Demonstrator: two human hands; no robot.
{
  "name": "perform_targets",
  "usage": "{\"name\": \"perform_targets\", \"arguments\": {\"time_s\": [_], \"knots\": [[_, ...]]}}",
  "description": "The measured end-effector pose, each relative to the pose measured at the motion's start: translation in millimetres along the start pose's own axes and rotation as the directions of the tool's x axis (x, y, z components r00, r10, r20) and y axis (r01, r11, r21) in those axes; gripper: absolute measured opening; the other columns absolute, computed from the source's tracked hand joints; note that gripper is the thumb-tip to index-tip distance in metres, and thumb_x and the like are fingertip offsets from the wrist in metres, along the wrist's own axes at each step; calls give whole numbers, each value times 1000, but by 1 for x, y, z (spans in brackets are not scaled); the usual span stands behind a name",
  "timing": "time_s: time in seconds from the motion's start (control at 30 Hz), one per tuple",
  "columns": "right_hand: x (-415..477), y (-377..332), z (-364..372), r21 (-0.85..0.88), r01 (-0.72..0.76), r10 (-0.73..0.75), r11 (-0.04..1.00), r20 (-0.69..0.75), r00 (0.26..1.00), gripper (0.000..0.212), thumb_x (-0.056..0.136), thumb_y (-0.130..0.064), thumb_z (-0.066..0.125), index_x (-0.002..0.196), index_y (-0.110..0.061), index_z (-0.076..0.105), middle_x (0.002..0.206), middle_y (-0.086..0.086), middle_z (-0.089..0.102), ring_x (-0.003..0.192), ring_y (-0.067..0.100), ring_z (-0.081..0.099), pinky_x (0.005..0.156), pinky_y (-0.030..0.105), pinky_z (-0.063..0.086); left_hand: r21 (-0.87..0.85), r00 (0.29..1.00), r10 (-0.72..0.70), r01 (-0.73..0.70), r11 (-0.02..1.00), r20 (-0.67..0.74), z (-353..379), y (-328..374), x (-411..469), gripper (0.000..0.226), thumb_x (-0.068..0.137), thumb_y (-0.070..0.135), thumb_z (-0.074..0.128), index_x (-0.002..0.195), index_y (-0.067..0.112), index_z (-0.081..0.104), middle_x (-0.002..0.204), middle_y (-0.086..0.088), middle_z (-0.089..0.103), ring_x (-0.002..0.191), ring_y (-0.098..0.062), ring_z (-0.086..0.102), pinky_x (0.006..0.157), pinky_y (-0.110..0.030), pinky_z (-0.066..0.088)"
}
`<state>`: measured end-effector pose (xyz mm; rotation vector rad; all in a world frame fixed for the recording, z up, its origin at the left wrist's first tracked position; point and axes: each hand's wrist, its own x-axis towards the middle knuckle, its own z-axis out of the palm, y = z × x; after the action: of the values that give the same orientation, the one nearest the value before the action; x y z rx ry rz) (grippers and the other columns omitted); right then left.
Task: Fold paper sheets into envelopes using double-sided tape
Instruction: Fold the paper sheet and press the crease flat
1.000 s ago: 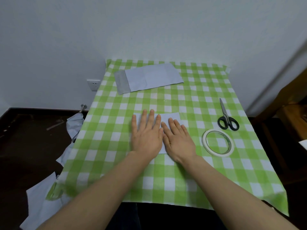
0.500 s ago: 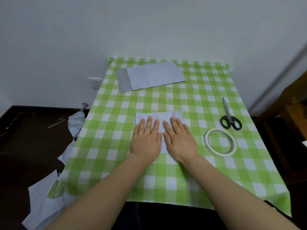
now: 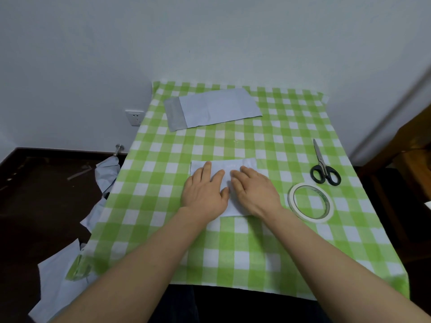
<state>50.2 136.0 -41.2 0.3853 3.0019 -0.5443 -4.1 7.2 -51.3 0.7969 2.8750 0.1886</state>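
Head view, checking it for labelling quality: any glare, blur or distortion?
Head view: soft, even light, no glare on the tablecloth; wide-angle distortion bows the wall edge at right; the left hand and right hand on the folded paper are sharp; the tablecloth's near-left corner is smeared.

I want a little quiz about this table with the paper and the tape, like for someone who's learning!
1. True or false: the left hand and the right hand both rest on the folded paper.
2. Which thing lies just to the right of the right hand? A. tape roll B. cup C. stapler
3. Fill in: the scissors have ___ handles.
Key: 1 true; 2 A; 3 black.
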Motion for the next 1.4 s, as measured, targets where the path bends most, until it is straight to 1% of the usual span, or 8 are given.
{"name": "perform_targets", "arguments": {"time_s": [0.1, 0.2, 0.37, 0.57, 1.03, 1.13, 1.27, 1.4], "knots": [[8, -2, -3, -40, 15, -20, 999, -127, 992, 43, 102, -34, 26, 143, -24, 36, 150, 4, 34, 138, 23, 30, 109, 34, 22, 14, 999, 21, -21, 1000, -27, -2, 0, 3, 52, 96, 46, 31, 145, 28, 26, 157, -5, 13, 140, -24, 17, 111, -37, 18], [11, 2, 7, -45, 44, -45, 998, -25, 999, 49, 102, -38, 21, 150, -26, 18, 160, 2, 5, 147, 19, 2, 118, 33, 1, 30, 998, 25, -23, 999, -56, -3, 2, 4, 47, 99, 46, 25, 142, 29, 31, 155, -4, 20, 137, -24, 22, 109, -38, 22], [12, 8, 21, -66, 23, -22, 998, 20, 1000, 50, 102, -40, 16, 151, -31, 8, 160, -2, -2, 147, 15, -5, 117, 31, -6, 117, 990, 31, -15, 993, -134, 2, -2, 4, 47, 100, 41, 18, 143, 29, 32, 153, -1, 27, 137, -23, 25, 111, -37, 17], [11, 10, 24, -93, 21, -22, 995, -9, 1000, 53, 99, -45, 10, 151, -30, 9, 160, -2, 0, 147, 16, -4, 117, 31, -6, 95, 999, -4, 8, 995, -40, 11, -5, 7, 57, 100, 43, 9, 151, 20, 0, 159, -3, -6, 146, -22, -9, 117, -39, -8], [12, 8, 21, -88, 11, -9, 996, 23, 1000, 53, 99, -46, 10, 150, -31, 11, 160, -3, 1, 147, 15, -3, 118, 31, -4, 86, 999, -34, 33, 996, 3, 9, -8, 8, 58, 99, 47, 12, 151, 24, -2, 159, -4, -6, 146, -22, -8, 113, -41, -16], [16, 8, 10, 17, 11, -12, 1000, 56, 998, 48, 102, -40, 21, 149, -29, 22, 159, -2, 10, 147, 15, 4, 119, 31, 3, 60, 999, -39, 37, 998, 35, 1, -8, 10, 57, 99, 48, 15, 151, 26, 5, 159, -2, -1, 146, -21, -3, 111, -43, -20], [32, 13, -7, 202, -5, 10, 979, -24, 1000, 36, 100, -23, 36, 120, -8, 62, 135, 9, 53, 128, 27, 44, 105, 34, 34, 8, 999, -46, 46, 999, 22, -10, -9, 13, 52, 98, 40, 24, 149, 29, 19, 157, -6, 12, 145, -20, 8, 112, -47, -18], [41, 25, -19, 199, -91, 113, 976, -104, 988, 33, 94, -8, 43, 123, -6, 59, 130, 12, 55, 122, 31, 48, 100, 32, 36, -26, 998, -63, 64, 998, 31, -20, -11, 19, 53, 92, 45, 40, 143, 34, 34, 147, -5, 26, 138, -20, 22, 112, -48, -15]]}}
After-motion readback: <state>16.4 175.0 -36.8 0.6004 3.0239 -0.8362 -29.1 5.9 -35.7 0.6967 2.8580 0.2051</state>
